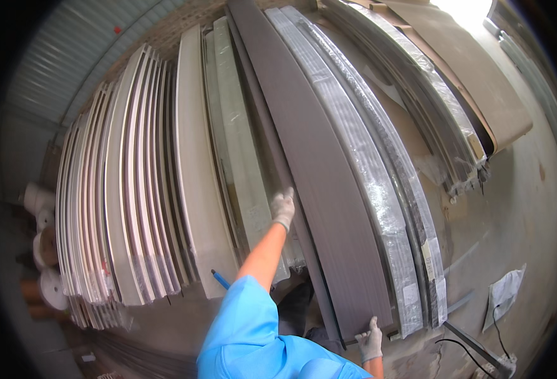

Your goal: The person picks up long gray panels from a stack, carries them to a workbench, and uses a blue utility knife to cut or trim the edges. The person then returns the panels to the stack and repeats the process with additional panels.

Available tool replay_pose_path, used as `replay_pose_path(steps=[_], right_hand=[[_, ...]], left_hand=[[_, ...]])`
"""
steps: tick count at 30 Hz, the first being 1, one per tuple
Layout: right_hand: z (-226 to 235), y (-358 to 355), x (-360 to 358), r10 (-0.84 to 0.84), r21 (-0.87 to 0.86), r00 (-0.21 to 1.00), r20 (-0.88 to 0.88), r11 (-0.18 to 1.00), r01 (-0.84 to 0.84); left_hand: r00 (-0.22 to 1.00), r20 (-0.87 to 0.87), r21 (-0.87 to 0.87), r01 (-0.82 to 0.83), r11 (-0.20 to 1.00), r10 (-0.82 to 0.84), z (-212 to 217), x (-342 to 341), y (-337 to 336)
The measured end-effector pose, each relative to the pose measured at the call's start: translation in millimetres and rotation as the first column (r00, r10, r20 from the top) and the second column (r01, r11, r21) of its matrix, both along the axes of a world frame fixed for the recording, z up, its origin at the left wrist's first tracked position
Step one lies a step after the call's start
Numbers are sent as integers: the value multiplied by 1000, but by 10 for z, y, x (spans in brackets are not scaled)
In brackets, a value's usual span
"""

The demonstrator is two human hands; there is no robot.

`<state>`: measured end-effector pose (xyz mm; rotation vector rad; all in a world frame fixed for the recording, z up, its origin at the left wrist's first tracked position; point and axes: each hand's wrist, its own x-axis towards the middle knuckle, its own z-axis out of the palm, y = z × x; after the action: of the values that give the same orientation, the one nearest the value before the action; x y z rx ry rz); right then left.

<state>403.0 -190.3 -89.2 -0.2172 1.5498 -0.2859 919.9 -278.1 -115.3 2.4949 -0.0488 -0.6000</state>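
Your left hand, in a light work glove, is up on the left edge of the dark grey board, fingers wrapped over that edge partway up its length; arm fully stretched, orange forearm and blue sleeve in view. Your right hand, same kind of glove, grips the board's bottom corner near the floor, fingers curled round the lower edge. The board stands on end, leaning back against the stack, frontmost of the dark pieces. Just right of it, touching: film-wrapped grey boards with pale labels near their bottom ends. Left of it, pale beige boards lean the same way, then a tight rack of thin white-edged panels. Far left: white rolls stacked on their sides. Upper right: brown sheets leaning on more grey panels. On the concrete floor, right: a white bag and a black cable.
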Motion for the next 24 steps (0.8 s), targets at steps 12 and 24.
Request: replay_pose_path(steps=[12, 24], right_hand=[[68, -739, 1421, -42, 3, 965, 258, 999, 43], [125, -960, 1750, -40, -7, 960, 278, 999, 44]], left_hand=[[994, 16, -27, 113, 993, -112, -9, 280, -95], [961, 131, -166, 264, 950, -244, -274, 313, 183]])
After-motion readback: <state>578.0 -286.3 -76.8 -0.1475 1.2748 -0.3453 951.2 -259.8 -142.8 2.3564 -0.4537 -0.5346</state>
